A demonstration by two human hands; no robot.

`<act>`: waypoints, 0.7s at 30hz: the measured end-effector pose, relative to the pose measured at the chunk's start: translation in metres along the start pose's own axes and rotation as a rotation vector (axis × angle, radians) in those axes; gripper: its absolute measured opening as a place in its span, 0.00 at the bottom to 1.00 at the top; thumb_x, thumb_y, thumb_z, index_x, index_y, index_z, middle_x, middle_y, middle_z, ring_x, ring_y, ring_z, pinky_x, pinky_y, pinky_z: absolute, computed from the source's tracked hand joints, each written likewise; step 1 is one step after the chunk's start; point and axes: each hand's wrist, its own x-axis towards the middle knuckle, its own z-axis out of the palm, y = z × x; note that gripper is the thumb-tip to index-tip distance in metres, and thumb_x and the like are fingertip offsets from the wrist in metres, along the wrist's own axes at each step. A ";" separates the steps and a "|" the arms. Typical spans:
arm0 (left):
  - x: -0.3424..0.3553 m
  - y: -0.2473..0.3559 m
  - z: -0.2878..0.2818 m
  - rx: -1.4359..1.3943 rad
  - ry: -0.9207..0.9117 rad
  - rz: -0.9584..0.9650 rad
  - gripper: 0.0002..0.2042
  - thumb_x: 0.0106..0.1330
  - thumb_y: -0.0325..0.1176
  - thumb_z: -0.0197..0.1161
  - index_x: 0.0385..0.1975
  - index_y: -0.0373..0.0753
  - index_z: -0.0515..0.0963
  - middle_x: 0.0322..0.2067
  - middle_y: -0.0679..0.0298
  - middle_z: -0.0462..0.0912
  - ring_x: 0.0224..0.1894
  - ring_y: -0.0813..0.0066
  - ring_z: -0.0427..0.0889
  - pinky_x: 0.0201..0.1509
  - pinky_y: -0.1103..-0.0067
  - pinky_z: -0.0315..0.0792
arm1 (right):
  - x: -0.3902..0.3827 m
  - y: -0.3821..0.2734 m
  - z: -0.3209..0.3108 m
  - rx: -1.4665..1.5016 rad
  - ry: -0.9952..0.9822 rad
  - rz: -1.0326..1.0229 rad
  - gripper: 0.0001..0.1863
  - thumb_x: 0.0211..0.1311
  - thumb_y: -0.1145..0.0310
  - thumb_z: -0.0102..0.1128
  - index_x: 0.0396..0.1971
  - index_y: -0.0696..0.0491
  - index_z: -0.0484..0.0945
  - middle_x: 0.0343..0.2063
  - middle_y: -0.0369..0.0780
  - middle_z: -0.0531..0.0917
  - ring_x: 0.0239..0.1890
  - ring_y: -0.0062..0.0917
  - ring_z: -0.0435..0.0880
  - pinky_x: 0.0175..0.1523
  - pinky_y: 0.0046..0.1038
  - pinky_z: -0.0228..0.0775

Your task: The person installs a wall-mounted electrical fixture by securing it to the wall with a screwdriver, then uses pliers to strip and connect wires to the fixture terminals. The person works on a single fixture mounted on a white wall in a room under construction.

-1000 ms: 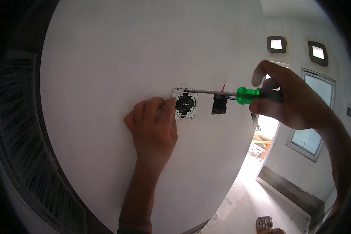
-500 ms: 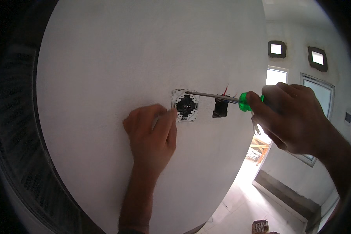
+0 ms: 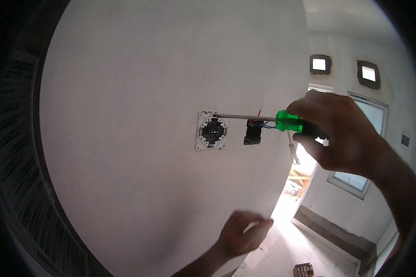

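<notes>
My right hand (image 3: 339,131) is closed around the green-and-black handle of a screwdriver (image 3: 288,121), thumb below, the index side curled over the top, so that the clear green front end sticks out past my grip. From there the steel shaft (image 3: 247,117) runs almost level to the left, and its tip meets the top edge of a white square fitting (image 3: 199,134) with a dark round centre, set flat on the pale wall (image 3: 125,161). The fitting lies well to the left of my right hand and about level with it, the length of the shaft between them.

Just beneath the shaft, between fitting and handle, hangs a black module (image 3: 252,135) with blue wires (image 3: 267,125) at its upper right and a red one (image 3: 260,112) poking up above the shaft.

My left hand (image 3: 240,234) is well below the fitting and to its right, apart from it, fingers curled towards the thumb. It is blurred, and I cannot tell whether the tips meet or pinch anything small.
</notes>
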 end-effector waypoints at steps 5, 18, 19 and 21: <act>-0.144 0.004 0.006 0.011 -0.259 -0.430 0.10 0.60 0.26 0.77 0.40 0.39 0.86 0.38 0.60 0.84 0.38 0.65 0.85 0.40 0.70 0.81 | 0.000 -0.013 -0.015 0.024 -0.105 0.117 0.16 0.59 0.70 0.73 0.45 0.56 0.79 0.28 0.43 0.83 0.29 0.34 0.85 0.35 0.37 0.77; -0.099 0.039 -0.012 0.377 -0.277 -0.364 0.07 0.61 0.28 0.75 0.37 0.41 0.87 0.35 0.63 0.87 0.42 0.61 0.86 0.48 0.66 0.81 | -0.186 -0.009 0.102 0.970 0.121 0.383 0.17 0.62 0.69 0.74 0.50 0.55 0.83 0.31 0.42 0.88 0.30 0.24 0.90 0.40 0.29 0.84; -0.094 0.039 -0.028 0.458 -0.277 -0.364 0.07 0.61 0.28 0.75 0.37 0.41 0.87 0.35 0.63 0.87 0.42 0.61 0.86 0.48 0.66 0.81 | -0.217 -0.024 0.145 1.086 0.144 0.439 0.17 0.61 0.69 0.75 0.49 0.56 0.84 0.26 0.39 0.86 0.27 0.18 0.85 0.35 0.26 0.79; -0.078 0.036 -0.044 0.521 -0.262 -0.342 0.06 0.61 0.28 0.74 0.37 0.42 0.86 0.35 0.63 0.87 0.42 0.61 0.86 0.48 0.66 0.80 | -0.294 -0.066 0.205 1.409 -0.024 0.866 0.16 0.60 0.65 0.77 0.43 0.60 0.86 0.21 0.34 0.79 0.25 0.16 0.74 0.32 0.25 0.70</act>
